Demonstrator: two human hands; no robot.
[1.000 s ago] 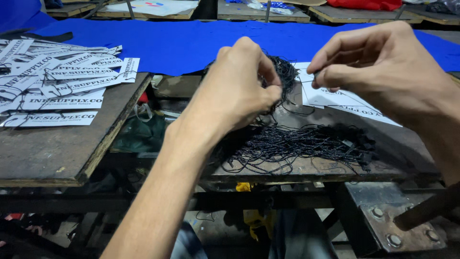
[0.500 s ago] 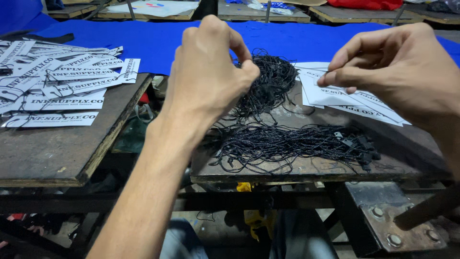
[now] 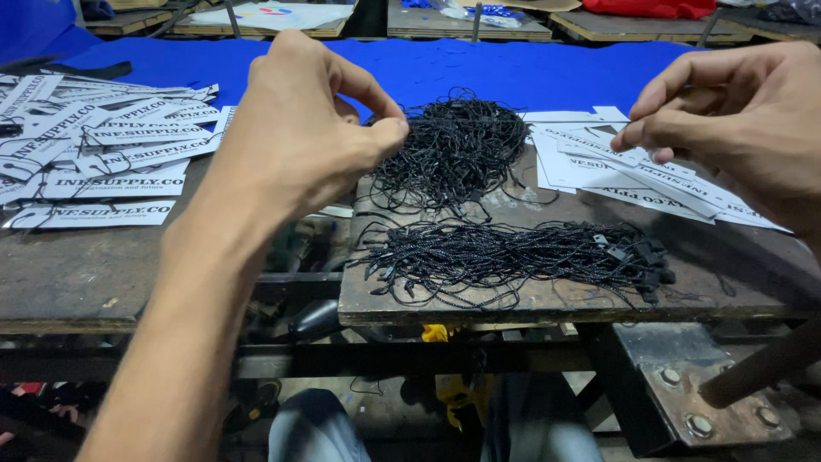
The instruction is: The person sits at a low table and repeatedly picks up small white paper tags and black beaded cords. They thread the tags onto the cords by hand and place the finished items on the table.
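Observation:
My left hand is raised over the gap between two boards, thumb and forefinger pinched together. My right hand is pinched the same way at the right. A thin black cord appears stretched between the two pinches. Under it lies a tangled heap of black cords. A straighter bundle of black cords with small plastic ends lies nearer me on the wooden board. White paper tags are fanned out beneath my right hand.
Many more white printed tags cover the left board. Blue cloth spreads behind both boards. A metal bracket with bolts sits low right, and a red cloth lies at the far back.
Both hands have moved apart: the left went left and up off the cord heap, the right went right. The cord heap, hidden before, now shows between them.

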